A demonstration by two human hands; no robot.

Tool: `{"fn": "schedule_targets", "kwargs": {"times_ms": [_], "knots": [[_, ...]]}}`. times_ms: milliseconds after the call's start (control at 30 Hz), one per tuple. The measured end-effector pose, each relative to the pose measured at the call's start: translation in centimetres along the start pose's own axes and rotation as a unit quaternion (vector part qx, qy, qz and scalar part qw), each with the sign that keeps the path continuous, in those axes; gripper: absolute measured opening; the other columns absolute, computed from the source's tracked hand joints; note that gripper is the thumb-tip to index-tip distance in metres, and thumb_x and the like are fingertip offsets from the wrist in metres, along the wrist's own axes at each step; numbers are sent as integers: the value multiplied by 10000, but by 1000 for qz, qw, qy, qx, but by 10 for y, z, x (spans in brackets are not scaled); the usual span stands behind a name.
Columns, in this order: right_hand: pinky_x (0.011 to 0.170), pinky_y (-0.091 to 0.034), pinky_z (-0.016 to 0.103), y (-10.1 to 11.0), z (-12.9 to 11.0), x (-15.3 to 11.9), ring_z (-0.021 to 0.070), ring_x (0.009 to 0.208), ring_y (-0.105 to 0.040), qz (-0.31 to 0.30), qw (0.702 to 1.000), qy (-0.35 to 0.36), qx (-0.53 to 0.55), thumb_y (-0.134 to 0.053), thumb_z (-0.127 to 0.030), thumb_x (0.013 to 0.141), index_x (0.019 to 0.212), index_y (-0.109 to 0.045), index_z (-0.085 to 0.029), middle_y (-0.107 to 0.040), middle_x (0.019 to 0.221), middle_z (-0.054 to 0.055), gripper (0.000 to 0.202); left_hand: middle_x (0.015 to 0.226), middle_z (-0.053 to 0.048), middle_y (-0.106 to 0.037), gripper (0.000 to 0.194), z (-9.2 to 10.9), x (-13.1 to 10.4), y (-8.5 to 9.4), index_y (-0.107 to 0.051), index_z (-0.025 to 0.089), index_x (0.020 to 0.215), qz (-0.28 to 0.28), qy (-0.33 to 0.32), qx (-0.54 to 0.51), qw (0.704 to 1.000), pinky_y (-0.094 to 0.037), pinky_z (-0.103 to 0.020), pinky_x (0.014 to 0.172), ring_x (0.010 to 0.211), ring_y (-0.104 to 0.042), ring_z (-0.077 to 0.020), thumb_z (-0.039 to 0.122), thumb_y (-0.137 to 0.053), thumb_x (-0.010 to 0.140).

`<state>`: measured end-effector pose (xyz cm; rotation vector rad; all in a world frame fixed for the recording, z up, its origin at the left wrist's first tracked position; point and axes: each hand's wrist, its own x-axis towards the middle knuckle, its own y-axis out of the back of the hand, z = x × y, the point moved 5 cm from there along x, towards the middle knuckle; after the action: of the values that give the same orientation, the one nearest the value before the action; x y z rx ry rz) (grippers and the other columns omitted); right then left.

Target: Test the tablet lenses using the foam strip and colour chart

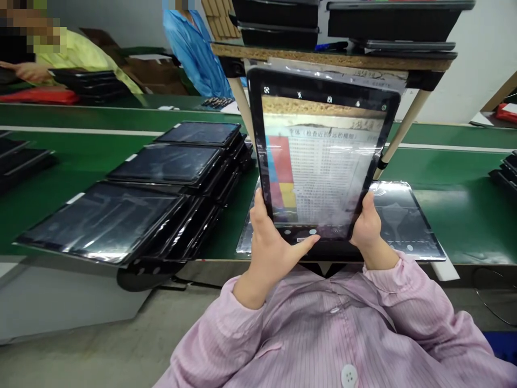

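Note:
A black-framed tablet is held upright in front of me, its lit screen showing a camera view of a printed colour chart. My left hand grips its lower left edge, with the thumb reaching over the bottom bezel near the on-screen shutter button. On the lower right edge, my right hand closes around the side, its fingers mostly hidden behind the tablet. Beneath it, another tablet with a glossy dark screen lies on the green bench, partly covered by the held one and my right hand.
Stacked tablets stand to the left along the green bench. Behind the held tablet rises a wooden-topped rack carrying more black devices. Across the bench are a person in blue and one in yellow.

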<state>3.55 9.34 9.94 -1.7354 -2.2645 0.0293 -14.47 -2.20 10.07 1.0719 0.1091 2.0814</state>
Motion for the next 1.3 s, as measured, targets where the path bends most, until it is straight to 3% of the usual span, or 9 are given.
{"fn": "schedule_targets", "kwargs": {"times_ms": [100, 233, 433, 533, 733, 833, 1000, 1167, 1300], "knots": [[1033, -633, 538, 4, 4, -6, 358, 1290, -707, -3, 1000, -2, -4, -358, -962, 885, 1243, -735, -223, -805, 1120, 127, 904, 1537, -196, -535, 908, -6, 6, 8, -386, 238, 1574, 5, 37, -161, 986, -470, -551, 1198, 1430, -572, -352, 728, -718, 885], [1172, -557, 526, 9, -10, -18, 336, 1391, -646, -27, 995, 58, -70, -328, -865, 984, 1414, -681, -261, -758, 1348, 91, 821, 1296, -40, -744, 493, -24, 10, 11, -652, 344, 1358, 3, 213, -416, 884, -600, -393, 1046, 1130, -742, -220, 603, -725, 945], [1391, -204, 504, 12, -80, -21, 253, 1690, -157, -103, 939, 262, -198, -303, -662, 1093, 1742, -145, -386, -202, 1810, -88, 723, 1449, 33, -722, 599, -28, -6, -4, -684, 457, 1409, 6, 321, -478, 818, -600, -345, 1063, 1290, -702, -221, 510, -866, 841], [1398, -140, 522, 20, -98, -17, 249, 1698, -47, -98, 921, 286, -246, -296, -622, 1111, 1744, -98, -387, -179, 1810, -103, 704, 1454, 52, -722, 613, -23, -16, -14, -674, 490, 1416, -4, 336, -475, 813, -530, -388, 1172, 1336, -682, -224, 522, -868, 836], [1389, -192, 505, 42, -88, -6, 252, 1689, -153, -101, 931, 249, -246, -341, -654, 1096, 1733, -188, -393, -216, 1802, -81, 705, 1485, 30, -704, 648, -2, -26, -23, -668, 483, 1429, -3, 357, -466, 809, -508, -408, 1196, 1371, -665, -239, 522, -889, 822], [1317, -363, 567, 78, -79, 5, 286, 1609, -393, -63, 956, 183, -220, -325, -771, 1044, 1722, -194, -438, -354, 1764, -36, 766, 1426, -13, -742, 614, 8, -23, -29, -689, 418, 1428, -31, 421, -465, 778, -567, -391, 1131, 1261, -733, -237, 456, -880, 846], [1244, -446, 609, 194, -62, 0, 325, 1417, -622, 156, 950, 38, -267, -440, -826, 980, 1687, -357, -362, -589, 1605, 80, 850, 1267, -90, -804, 536, 14, -8, -50, -629, 297, 1514, -90, 523, -423, 734, -643, -418, 1013, 1129, -787, -248, 255, -685, 983], [1295, -365, 638, 270, -26, -35, 356, 1437, -606, 184, 922, -105, -324, -590, -786, 930, 1423, -692, -281, -667, 1512, 112, 713, 1421, -151, -727, 555, -1, 1, -70, -566, 214, 1568, -143, 533, -341, 761, -525, -536, 1178, 1336, -689, -310, 213, -565, 1013], [1295, -399, 582, 283, 5, -58, 324, 1436, -616, 189, 949, -154, -202, -630, -777, 896, 1427, -677, -320, -682, 1498, 90, 702, 1710, -100, -462, 573, 5, 11, -52, -526, 258, 1600, -157, 288, -146, 933, -283, -523, 1341, 1585, -428, -310, 381, -577, 1043]]}}
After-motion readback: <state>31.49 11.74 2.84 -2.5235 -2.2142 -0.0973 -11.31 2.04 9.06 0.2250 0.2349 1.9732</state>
